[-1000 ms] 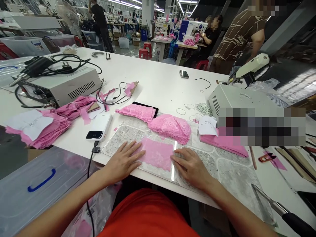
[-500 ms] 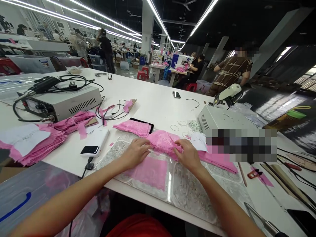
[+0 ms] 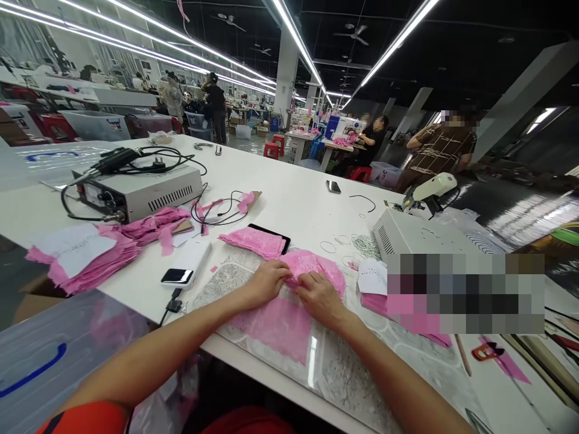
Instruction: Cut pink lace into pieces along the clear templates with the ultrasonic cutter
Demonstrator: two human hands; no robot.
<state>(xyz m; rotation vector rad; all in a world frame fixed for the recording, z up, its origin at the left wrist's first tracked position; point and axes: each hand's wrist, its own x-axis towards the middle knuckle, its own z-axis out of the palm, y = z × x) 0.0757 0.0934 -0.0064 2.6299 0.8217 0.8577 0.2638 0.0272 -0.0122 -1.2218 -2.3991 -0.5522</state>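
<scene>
My left hand (image 3: 266, 282) and my right hand (image 3: 319, 296) meet at the near edge of a heap of pink lace pieces (image 3: 323, 266), fingers pinched on the lace. A flat pink lace piece (image 3: 278, 322) lies just under both hands on a clear patterned mat (image 3: 353, 374). A second pink lace stack (image 3: 253, 240) rests on a black tablet (image 3: 275, 235) behind my left hand.
A white power bank (image 3: 185, 268) with cable lies left of the mat. A grey control box (image 3: 140, 193) with cables, pink fabric piles (image 3: 90, 259), a white machine box (image 3: 420, 235), a phone (image 3: 333, 186) and rubber rings share the table. People work behind.
Both hands left the flat lace piece and reached forward to the pink lace heap, then drew close together pinching it. The camera tilted upward.
</scene>
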